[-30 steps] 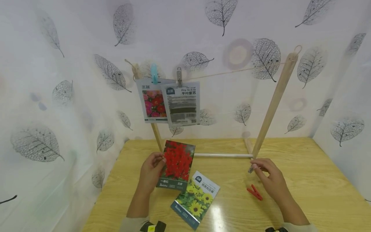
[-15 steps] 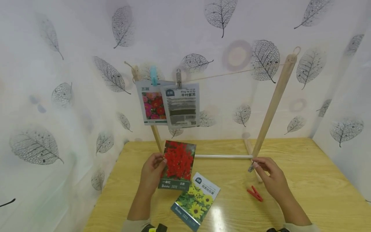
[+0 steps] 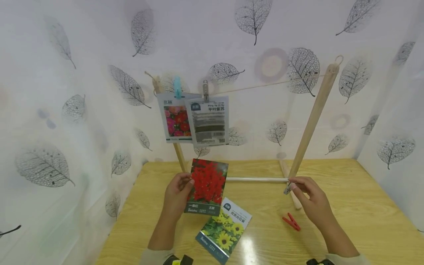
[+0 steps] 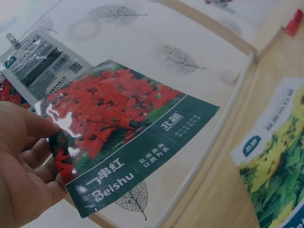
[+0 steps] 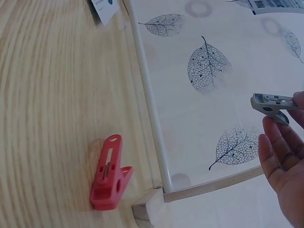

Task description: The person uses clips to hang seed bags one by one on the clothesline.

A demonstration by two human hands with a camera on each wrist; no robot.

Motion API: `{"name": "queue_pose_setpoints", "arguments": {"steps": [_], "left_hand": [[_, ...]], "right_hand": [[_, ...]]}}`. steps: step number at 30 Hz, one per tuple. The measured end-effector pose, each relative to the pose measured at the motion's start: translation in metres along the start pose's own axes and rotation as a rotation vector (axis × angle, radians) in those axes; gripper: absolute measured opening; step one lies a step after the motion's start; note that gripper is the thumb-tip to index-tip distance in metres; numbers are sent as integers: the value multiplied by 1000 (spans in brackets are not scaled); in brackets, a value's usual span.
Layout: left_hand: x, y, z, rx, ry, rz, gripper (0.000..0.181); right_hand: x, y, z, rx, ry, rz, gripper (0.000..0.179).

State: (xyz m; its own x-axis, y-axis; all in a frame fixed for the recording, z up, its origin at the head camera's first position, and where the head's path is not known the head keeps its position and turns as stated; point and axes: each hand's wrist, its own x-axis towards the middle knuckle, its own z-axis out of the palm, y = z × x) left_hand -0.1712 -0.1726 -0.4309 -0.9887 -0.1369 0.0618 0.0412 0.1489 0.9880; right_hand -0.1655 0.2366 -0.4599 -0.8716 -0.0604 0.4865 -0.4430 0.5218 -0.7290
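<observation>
My left hand [image 3: 177, 193] pinches the left edge of a seed packet with red flowers [image 3: 207, 186], held above the table with its picture side up. In the left wrist view the packet [image 4: 118, 128] bends slightly, thumb on the near side. Between thumb and fingers of my right hand [image 3: 309, 197] is a grey clothespin [image 5: 273, 103], near the foot of the right wooden post. A yellow-flower seed packet [image 3: 225, 230] lies on the table, its upper corner partly under the raised one. A red clothespin [image 3: 291, 222] lies on the table below my right hand.
Two packets hang from a string [image 3: 261, 87] between wooden posts: a flower packet [image 3: 175, 119] under a blue clothespin [image 3: 177, 87], and a text-side packet [image 3: 209, 121] under a grey one. A white rod [image 3: 258, 180] joins the post bases.
My left hand and the red-flower packet have shifted slightly right, and the packet has turned a little. My right hand stays near the post foot, still holding the grey clothespin.
</observation>
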Motion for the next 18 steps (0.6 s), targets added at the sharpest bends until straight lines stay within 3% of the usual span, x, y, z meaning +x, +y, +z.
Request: {"name": "queue_pose_setpoints", "arguments": {"steps": [18], "left_hand": [[-2,7,16,-48,59,133,19]], "right_hand": [[10,-13,-4,29,14,-35,24]]}}
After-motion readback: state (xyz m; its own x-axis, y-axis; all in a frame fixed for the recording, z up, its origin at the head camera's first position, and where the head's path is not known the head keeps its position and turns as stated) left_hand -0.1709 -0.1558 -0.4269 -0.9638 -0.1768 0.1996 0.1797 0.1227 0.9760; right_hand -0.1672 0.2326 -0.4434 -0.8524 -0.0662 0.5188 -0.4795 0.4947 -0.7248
